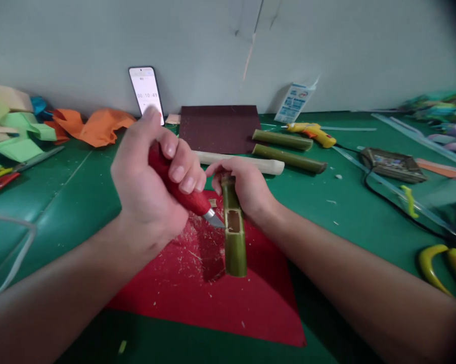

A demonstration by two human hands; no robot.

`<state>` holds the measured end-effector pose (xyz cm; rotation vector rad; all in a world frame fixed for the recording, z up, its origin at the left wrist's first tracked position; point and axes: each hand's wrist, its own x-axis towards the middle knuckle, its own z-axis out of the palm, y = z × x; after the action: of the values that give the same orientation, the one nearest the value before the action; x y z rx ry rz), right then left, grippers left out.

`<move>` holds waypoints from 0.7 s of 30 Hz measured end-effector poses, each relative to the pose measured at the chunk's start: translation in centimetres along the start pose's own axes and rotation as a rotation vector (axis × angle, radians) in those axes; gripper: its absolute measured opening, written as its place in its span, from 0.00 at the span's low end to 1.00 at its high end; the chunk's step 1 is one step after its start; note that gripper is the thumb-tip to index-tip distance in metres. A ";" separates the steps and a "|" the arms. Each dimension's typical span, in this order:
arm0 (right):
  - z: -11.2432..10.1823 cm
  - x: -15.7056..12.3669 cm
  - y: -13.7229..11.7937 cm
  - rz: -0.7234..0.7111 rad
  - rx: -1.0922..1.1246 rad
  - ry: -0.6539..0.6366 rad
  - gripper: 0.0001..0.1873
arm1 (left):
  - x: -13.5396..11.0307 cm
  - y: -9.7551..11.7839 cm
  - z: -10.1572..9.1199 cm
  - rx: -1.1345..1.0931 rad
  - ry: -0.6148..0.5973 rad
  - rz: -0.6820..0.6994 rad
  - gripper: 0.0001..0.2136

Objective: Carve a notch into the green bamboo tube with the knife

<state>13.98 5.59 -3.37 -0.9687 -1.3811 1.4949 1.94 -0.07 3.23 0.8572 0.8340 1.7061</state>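
Observation:
My left hand (pixel 152 177) is closed round the red handle of a knife (pixel 182 192). Its short blade tip touches the edge of a rectangular notch cut in a green bamboo piece (pixel 234 237). My right hand (pixel 246 187) grips the far end of that bamboo piece and holds it tilted, with its near end resting on a red sheet (pixel 213 298). Pale shavings lie scattered on the sheet below the blade.
Two more bamboo sticks (pixel 288 149) and a pale stick (pixel 266 165) lie behind on the green mat (pixel 80 192). A dark sandpaper sheet (pixel 220 129), a phone (pixel 146 93), a yellow glue gun (pixel 313 132), coloured paper (pixel 95 126) at left, yellow-handled tool (pixel 440 263) at right.

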 end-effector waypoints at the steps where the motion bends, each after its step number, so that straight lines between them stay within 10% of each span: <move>1: 0.1 0.0 0.2 0.014 0.015 -0.010 0.16 | 0.2 -0.3 0.2 0.007 -0.005 0.005 0.20; 16: 0.4 -0.6 0.0 -0.049 0.024 0.053 0.26 | -0.1 -1.6 0.5 0.330 0.071 0.333 0.25; 21: 0.7 -0.8 -0.3 -0.087 0.021 0.064 0.28 | -0.6 -1.3 0.5 0.289 -0.069 0.412 0.29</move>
<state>13.63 4.62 -3.01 -0.9241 -1.3418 1.3998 3.07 -0.22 2.29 1.3513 0.9153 1.9206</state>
